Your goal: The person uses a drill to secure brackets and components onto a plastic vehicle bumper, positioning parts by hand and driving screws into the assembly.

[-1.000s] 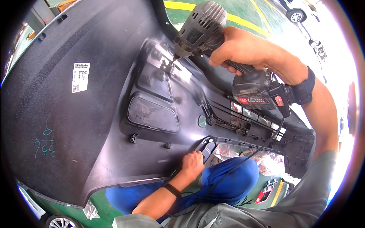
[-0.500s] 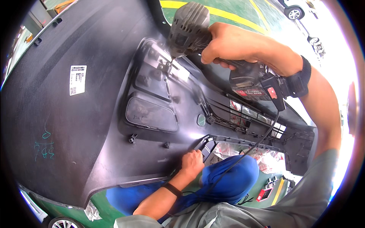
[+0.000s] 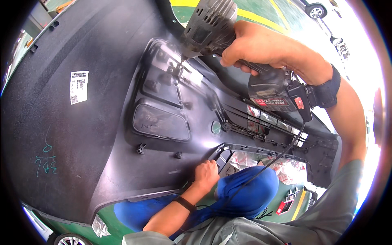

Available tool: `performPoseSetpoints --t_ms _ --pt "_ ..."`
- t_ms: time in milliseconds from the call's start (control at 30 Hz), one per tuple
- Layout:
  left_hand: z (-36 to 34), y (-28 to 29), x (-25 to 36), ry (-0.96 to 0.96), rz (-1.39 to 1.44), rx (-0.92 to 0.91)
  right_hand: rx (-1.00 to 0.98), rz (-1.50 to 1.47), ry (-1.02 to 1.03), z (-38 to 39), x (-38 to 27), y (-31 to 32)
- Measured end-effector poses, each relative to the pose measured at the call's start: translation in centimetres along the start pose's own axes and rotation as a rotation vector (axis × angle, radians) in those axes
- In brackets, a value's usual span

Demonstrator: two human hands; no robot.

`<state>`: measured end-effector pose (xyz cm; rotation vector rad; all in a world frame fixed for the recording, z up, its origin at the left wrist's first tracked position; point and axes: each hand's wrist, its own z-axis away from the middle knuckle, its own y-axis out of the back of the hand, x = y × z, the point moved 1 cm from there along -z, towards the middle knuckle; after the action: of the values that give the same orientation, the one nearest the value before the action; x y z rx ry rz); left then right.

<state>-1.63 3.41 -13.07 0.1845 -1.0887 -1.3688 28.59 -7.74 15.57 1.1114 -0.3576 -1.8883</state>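
Note:
My right hand (image 3: pixel 255 45) is wrapped around the handle of a dark cordless power driver (image 3: pixel 210 28). The driver's tip points down at a small bracket with screws (image 3: pixel 175 70) on the inside of a large black car bumper (image 3: pixel 106 53); whether the tip touches it, I cannot tell. Below, my left hand (image 3: pixel 206 174) is closed over the bumper's inner edge beside a cutout, its fingertips partly hidden. Between the hands, a raised rounded panel (image 3: pixel 161 121) stands out from the bumper's surface.
A black cable (image 3: pixel 281 153) runs from the right wrist strap toward my lap. My blue-clad knee (image 3: pixel 249 190) sits under the bumper's near edge. On the green floor lies a red box (image 3: pixel 284 207). A white label (image 3: pixel 79 87) is stuck on the bumper, and a car wheel (image 3: pixel 315 11) shows far right.
The driver and my right hand have shifted slightly right, and the driver leans more. The bumper's left part has moved a little leftward. My left hand keeps its place.

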Motion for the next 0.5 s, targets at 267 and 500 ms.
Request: performPoseSetpoints --t_ms 267,500 --pt "-0.04 0.00 0.06 0.002 -0.005 0.002 -0.006 -0.029 0.026 0.25 0.30 -0.23" --pt "0.07 0.31 0.05 -0.023 -0.023 0.009 0.005 -0.020 0.033 0.52 0.07 -0.29"
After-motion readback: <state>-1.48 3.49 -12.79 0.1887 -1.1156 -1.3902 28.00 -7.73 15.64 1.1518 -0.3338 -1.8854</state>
